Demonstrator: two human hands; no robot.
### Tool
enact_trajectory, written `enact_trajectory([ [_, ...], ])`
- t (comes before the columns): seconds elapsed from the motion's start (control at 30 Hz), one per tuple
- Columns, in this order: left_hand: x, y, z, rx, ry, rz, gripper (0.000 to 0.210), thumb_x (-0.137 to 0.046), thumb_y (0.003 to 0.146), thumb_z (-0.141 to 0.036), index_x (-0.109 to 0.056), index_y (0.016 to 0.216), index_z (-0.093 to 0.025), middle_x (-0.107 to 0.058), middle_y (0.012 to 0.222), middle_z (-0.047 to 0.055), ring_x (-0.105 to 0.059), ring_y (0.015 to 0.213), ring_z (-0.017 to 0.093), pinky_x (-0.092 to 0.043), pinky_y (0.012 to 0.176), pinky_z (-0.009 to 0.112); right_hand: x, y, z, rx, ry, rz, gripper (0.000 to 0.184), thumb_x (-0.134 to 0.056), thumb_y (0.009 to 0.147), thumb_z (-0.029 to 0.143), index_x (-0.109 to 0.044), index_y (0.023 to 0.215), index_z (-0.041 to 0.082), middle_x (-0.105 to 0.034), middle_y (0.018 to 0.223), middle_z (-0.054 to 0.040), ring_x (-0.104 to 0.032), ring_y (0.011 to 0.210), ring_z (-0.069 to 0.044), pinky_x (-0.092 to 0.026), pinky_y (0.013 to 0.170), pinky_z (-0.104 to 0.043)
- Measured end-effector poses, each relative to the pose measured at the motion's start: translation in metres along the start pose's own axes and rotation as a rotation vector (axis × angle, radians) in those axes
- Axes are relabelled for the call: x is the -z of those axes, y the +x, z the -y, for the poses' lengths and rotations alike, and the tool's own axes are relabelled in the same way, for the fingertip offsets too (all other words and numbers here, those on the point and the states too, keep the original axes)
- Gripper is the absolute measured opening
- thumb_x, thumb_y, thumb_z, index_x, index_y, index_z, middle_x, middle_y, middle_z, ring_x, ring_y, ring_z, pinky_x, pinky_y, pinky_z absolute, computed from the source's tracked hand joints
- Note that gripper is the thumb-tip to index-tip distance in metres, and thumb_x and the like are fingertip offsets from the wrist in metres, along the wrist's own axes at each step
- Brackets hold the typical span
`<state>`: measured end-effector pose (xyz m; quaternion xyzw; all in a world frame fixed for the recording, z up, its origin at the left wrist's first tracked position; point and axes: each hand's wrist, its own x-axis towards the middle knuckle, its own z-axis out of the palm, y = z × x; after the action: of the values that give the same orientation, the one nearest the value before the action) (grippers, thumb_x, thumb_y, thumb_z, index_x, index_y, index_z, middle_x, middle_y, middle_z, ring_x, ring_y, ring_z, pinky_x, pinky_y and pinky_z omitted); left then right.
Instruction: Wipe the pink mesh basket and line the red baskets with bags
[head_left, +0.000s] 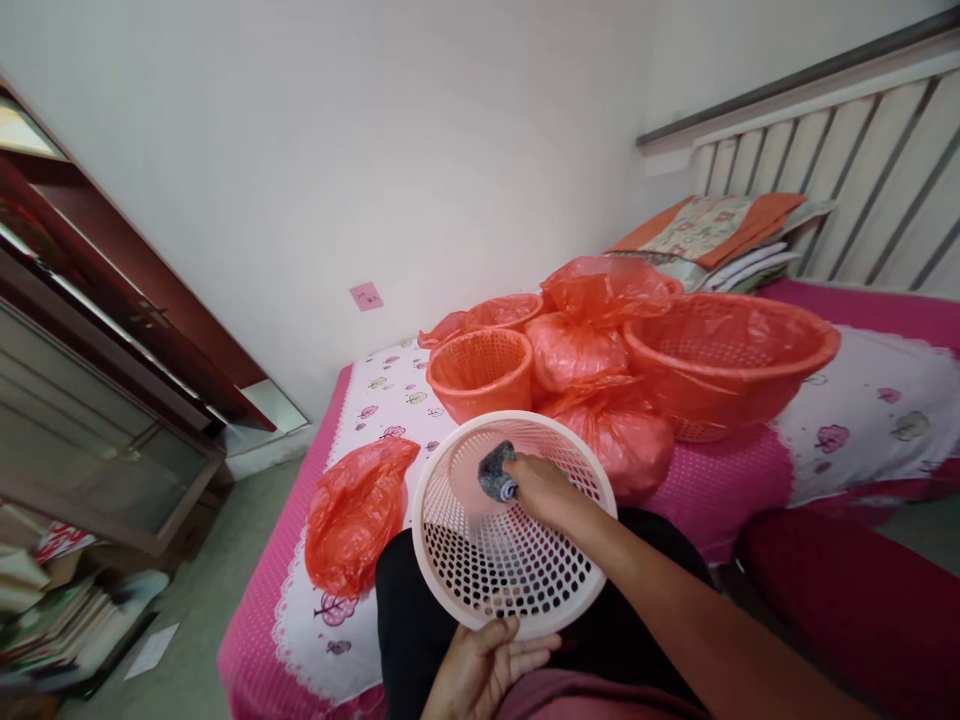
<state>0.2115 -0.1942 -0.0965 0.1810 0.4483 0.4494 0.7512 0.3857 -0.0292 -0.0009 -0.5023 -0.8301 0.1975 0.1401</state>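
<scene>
A white perforated plastic basket (517,585) is tilted on my lap with its mouth facing me. My left hand (487,660) grips its near rim, thumb over the edge and fingers beneath. Inside the basket, my right hand (536,487) is closed on a small grey sock (493,473) with a striped end. The sock is bunched up and partly covered by my fingers. An open red plastic bag (356,520) lies crumpled on the bed to the left of the basket.
Beyond the basket stand a small red basket (480,375) and a larger red basket (727,360). Filled, tied red bags (615,430) sit between them on the bed (255,600). Folded cloths (705,230) are stacked near a radiator (847,150). A dark red stool (847,610) stands at right.
</scene>
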Motion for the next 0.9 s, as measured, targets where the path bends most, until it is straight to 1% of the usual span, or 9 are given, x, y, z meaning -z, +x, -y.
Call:
enact_trajectory([
  [0.13,-0.002,0.0,-0.007,0.006,0.0,-0.025,0.037,-0.084,0.076,-0.015,-0.065,0.107,-0.006,-0.081,0.106,0.025,-0.08,0.1,0.042,-0.064,0.088,0.043,-0.017,0.024,0.002,0.016,-0.072,0.065,0.028,-0.057,0.093,0.01,-0.073,0.117,0.013,-0.074,0.126,-0.0199,-0.067,0.118,-0.033,-0.044,0.096,-0.04],
  [0.23,-0.003,0.002,-0.015,0.011,0.026,-0.018,0.038,-0.085,0.075,-0.014,-0.065,0.107,-0.006,-0.081,0.107,0.025,-0.08,0.1,0.042,-0.064,0.087,0.043,-0.035,0.034,0.002,0.031,-0.102,0.104,0.028,-0.068,0.091,0.014,-0.072,0.118,0.011,-0.073,0.129,-0.0191,-0.066,0.12,-0.033,-0.043,0.099,-0.04],
  [0.33,-0.005,0.004,-0.021,0.018,0.063,-0.025,0.038,-0.084,0.074,-0.013,-0.066,0.107,-0.007,-0.082,0.106,0.024,-0.081,0.1,0.04,-0.064,0.091,0.046,-0.054,0.041,-0.001,0.013,-0.13,0.146,0.032,-0.077,0.091,0.026,-0.07,0.12,0.013,-0.071,0.129,-0.014,-0.065,0.12,-0.03,-0.047,0.104,-0.045],
  [0.43,-0.006,0.005,-0.022,0.023,0.08,-0.04,0.038,-0.083,0.074,-0.012,-0.066,0.107,-0.008,-0.082,0.106,0.023,-0.08,0.101,0.04,-0.062,0.096,0.05,-0.072,0.046,-0.003,-0.015,-0.133,0.191,0.03,-0.072,0.097,0.036,-0.07,0.119,0.016,-0.07,0.127,-0.0095,-0.066,0.117,-0.027,-0.05,0.106,-0.052],
  [0.53,-0.007,0.005,-0.018,0.019,0.082,-0.057,0.036,-0.082,0.072,-0.012,-0.065,0.104,-0.01,-0.082,0.106,0.023,-0.08,0.103,0.041,-0.061,0.099,0.053,-0.085,0.048,-0.005,-0.019,-0.113,0.202,0.029,-0.069,0.1,0.036,-0.069,0.121,0.015,-0.069,0.131,-0.0105,-0.065,0.121,-0.028,-0.049,0.109,-0.052],
  [0.63,-0.005,0.006,-0.011,0.012,0.07,-0.079,0.036,-0.08,0.072,-0.013,-0.064,0.105,-0.01,-0.082,0.105,0.022,-0.08,0.1,0.04,-0.061,0.098,0.053,-0.09,0.049,-0.006,-0.024,-0.101,0.232,0.03,-0.07,0.1,0.037,-0.07,0.121,0.015,-0.069,0.132,-0.0104,-0.066,0.121,-0.028,-0.051,0.108,-0.052],
  [0.77,-0.004,0.006,-0.006,0.0,0.066,-0.096,0.033,-0.078,0.075,-0.014,-0.066,0.104,-0.007,-0.081,0.101,0.024,-0.082,0.092,0.038,-0.063,0.091,0.046,-0.091,0.049,-0.007,-0.045,-0.102,0.29,0.03,-0.069,0.101,0.037,-0.07,0.122,0.015,-0.072,0.129,-0.0097,-0.069,0.117,-0.026,-0.055,0.104,-0.05],
  [0.83,-0.005,0.005,-0.006,-0.013,0.059,-0.103,0.035,-0.078,0.075,-0.014,-0.066,0.107,-0.007,-0.081,0.101,0.022,-0.082,0.091,0.037,-0.064,0.087,0.043,-0.089,0.046,-0.006,-0.05,-0.109,0.323,0.025,-0.072,0.098,0.029,-0.072,0.118,0.013,-0.075,0.124,-0.0122,-0.071,0.114,-0.027,-0.056,0.1,-0.047],
  [0.9,-0.006,0.005,-0.007,-0.03,0.039,-0.116,0.04,-0.079,0.075,-0.014,-0.066,0.112,-0.008,-0.082,0.101,0.02,-0.082,0.092,0.037,-0.065,0.086,0.044,-0.084,0.04,-0.004,-0.04,-0.113,0.343,0.021,-0.073,0.091,0.016,-0.076,0.111,0.01,-0.078,0.118,-0.0174,-0.074,0.112,-0.032,-0.056,0.094,-0.041],
])
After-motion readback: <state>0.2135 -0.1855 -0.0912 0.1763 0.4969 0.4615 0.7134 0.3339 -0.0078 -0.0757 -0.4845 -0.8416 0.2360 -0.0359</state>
